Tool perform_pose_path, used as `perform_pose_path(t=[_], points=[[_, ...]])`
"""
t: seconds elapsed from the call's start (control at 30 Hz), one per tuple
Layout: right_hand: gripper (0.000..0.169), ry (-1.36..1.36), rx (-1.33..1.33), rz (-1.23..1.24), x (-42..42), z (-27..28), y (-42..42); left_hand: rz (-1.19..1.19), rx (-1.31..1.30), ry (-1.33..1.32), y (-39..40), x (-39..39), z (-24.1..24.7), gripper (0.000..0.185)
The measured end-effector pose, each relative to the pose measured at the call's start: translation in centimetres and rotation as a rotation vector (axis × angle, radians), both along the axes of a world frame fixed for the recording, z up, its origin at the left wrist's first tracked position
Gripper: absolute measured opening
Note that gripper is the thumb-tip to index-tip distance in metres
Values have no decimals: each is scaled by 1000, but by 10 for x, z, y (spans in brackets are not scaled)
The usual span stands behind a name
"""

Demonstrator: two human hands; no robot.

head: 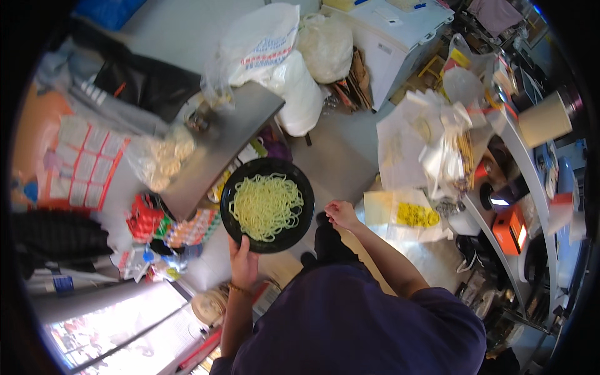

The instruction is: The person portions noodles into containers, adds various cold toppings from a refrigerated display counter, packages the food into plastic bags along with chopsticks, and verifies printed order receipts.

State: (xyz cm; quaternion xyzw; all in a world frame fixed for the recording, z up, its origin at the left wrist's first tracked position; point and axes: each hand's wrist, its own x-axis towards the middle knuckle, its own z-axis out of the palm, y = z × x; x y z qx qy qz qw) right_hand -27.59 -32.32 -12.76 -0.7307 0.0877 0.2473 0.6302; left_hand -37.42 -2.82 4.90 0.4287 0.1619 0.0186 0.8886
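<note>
A round black bowl [307,206] hangs over the floor in front of me, level enough to keep its load in place. Pale yellow-green noodles [266,206] lie heaped in it. My left hand [244,265] grips the near rim, thumb on top and the other fingers beneath, mostly hidden. To the right of the bowl is my right hand [342,214], clear of it. Its fingers are curled together, and nothing shows in them.
On the left stands a dark table [248,105] bearing a clear bag of pale round food [168,157]. White sacks [262,44] and a white chest freezer [393,42] are ahead. Cluttered shelves [515,225] with hanging plastic bags [445,154] line the right.
</note>
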Motion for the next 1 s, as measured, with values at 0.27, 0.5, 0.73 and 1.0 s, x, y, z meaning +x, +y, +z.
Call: perform_pose_path(t=[0.27, 0.5, 0.73, 1.0], points=[[18, 295, 422, -517, 270, -89, 54, 53, 129, 65, 0, 169, 37, 46], [12, 108, 103, -531, 452, -72, 4, -156, 161, 9, -12, 368, 60, 45], [14, -115, -368, -926, 557, -113, -154, -506, 66, 48, -112, 598, 43, 44], [24, -175, -826, -660, 592, -52, -298, -738, 56, 93, -247, 838, -40, 60]])
